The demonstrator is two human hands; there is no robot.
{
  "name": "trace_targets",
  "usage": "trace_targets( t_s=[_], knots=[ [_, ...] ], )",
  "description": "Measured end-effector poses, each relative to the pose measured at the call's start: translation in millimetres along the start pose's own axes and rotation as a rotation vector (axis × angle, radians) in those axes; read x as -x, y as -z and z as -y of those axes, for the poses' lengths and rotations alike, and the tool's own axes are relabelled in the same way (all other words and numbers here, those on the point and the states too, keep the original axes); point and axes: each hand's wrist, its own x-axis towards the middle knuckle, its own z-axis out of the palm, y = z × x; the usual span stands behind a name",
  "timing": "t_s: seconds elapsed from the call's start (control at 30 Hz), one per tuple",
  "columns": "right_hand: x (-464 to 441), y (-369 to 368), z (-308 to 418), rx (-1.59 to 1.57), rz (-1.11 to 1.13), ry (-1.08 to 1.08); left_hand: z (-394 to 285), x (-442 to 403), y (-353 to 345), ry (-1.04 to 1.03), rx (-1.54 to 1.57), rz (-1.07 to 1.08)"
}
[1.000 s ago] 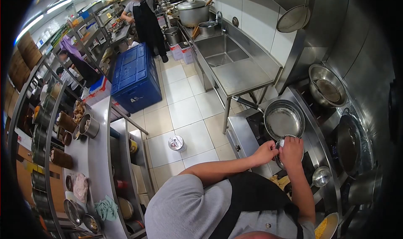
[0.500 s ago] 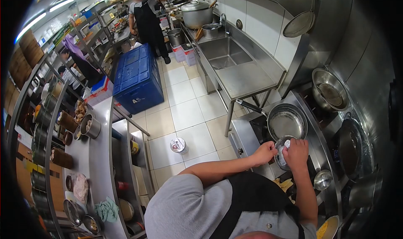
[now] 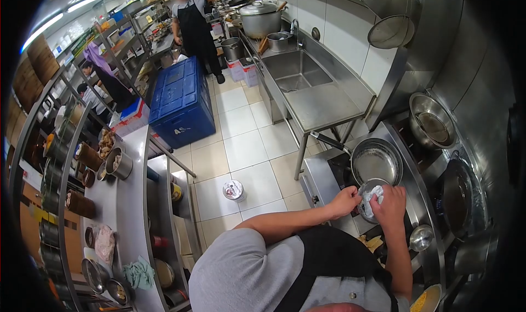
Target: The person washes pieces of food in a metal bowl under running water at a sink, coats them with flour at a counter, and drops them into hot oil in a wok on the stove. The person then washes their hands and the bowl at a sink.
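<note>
At the stove, my left hand (image 3: 345, 202) is closed at the near-left rim of a small metal bowl (image 3: 367, 212). My right hand (image 3: 389, 203) pinches a crumpled white cloth or paper (image 3: 375, 193) and presses it against the bowl's inside. Which of the two the white wad is, I cannot tell. Just beyond the bowl lies a frying pan (image 3: 376, 161) with its dark handle pointing left. A metal ladle (image 3: 421, 237) rests to the right of my right forearm.
A steel sink (image 3: 298, 71) with a counter stands ahead. To the right are a metal basin (image 3: 433, 120) and a dark wok (image 3: 457, 197). A white tub (image 3: 234, 190) is on the floor. Beyond a blue crate (image 3: 182, 101) stands a person in an apron (image 3: 194, 32).
My right hand has shifted slightly within the bowl, and more of the white wad shows now. My left hand stays at the rim. The view has moved a little.
</note>
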Motion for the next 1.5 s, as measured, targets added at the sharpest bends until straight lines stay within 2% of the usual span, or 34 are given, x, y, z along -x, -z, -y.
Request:
trace_targets(
  t_s=[0.2,0.33,0.47,0.6,0.73,0.8,0.83,0.87,0.9,0.97,1.0,1.13,1.23,1.33,1.4,1.5],
  knots=[
    [6,4,-7,0.01,-0.018,-0.042,16,-7,0,0.038,-0.054,-0.003],
    [12,15,-15,-0.002,-0.054,-0.094,-2,3,-6,0.051,-0.021,0.02],
    [26,31,-25,0.04,-0.089,-0.148,-13,4,-19,0.102,-0.065,0.095],
    [42,45,-40,0.106,-0.126,-0.153,8,-9,-41,0.053,-0.045,0.126],
    [57,57,-55,0.122,-0.124,-0.261,3,-9,-66,0.104,0.011,0.206],
    [69,59,-74,0.139,-0.11,-0.256,6,-14,-79,0.075,0.009,0.222],
    [72,60,-82,0.127,-0.063,-0.317,22,-24,-76,-0.011,-0.037,0.269],
    [71,69,-85,0.114,-0.085,-0.301,8,-19,-80,-0.009,-0.151,0.239],
    [75,76,-99,0.079,-0.109,-0.289,7,-24,-87,0.028,-0.177,0.235],
    [76,98,-120,0.159,-0.127,-0.361,26,-41,-95,0.094,-0.026,0.25],
    [78,110,-139,0.16,-0.173,-0.392,3,-33,-106,0.188,0.033,0.255],
    [82,163,-243,0.303,-0.159,-0.605,9,-35,-140,0.227,0.215,0.279],
    [82,163,-319,0.389,-0.156,-0.711,15,-38,-140,0.269,0.184,0.314],
    [95,143,-386,0.421,-0.044,-0.818,26,-36,-151,0.303,0.191,0.306],
    [105,127,-419,0.403,0.086,-0.976,33,-33,-152,0.305,0.192,0.296],
    [115,109,-446,0.363,0.214,-1.065,42,-33,-147,0.349,0.214,0.263]
  ],
)
